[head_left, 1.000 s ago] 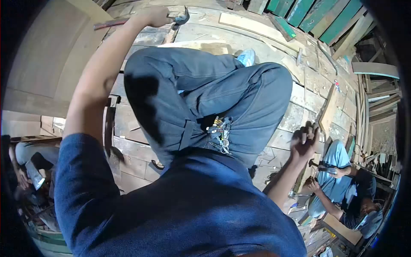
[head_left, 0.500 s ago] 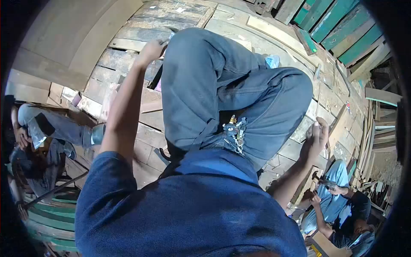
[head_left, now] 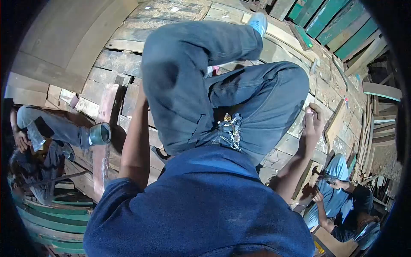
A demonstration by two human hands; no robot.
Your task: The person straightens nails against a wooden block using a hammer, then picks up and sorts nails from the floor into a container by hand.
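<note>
Pose, arms: our left forearm [head_left: 136, 143] runs up from the blue sleeve [head_left: 115, 190], left of centre in the frame, and passes behind the bent left knee [head_left: 165, 64]. The left hand is hidden there; we cannot tell whether it is wide, narrow or holding anything. Our right forearm [head_left: 293, 173] slants up and to the right. The right hand [head_left: 314, 122] is raised just beside the right knee [head_left: 293, 81], right of centre, with its fingers loosely bent and partly spread; we see nothing in its grasp

Position, wooden board: the pale wooden board [head_left: 336, 123] lies on the plank floor [head_left: 274, 160] just to the right of our right hand, at a slant in the right part of the frame. It is well apart from the left forearm. A reddish plank [head_left: 104, 113] lies to the left of that forearm

Waist: a bunch of keys and chain [head_left: 232, 130] rests at our waist, near the centre of the frame, between the thighs

Surroundings: green boards [head_left: 332, 28] stand at upper right; large tan panels [head_left: 64, 40] fill the upper left. At lower right a person [head_left: 364, 205] holds a hammer [head_left: 323, 175]. At left we note another person's leg [head_left: 64, 128], ending in a dark boot [head_left: 99, 134] near the reddish plank
</note>
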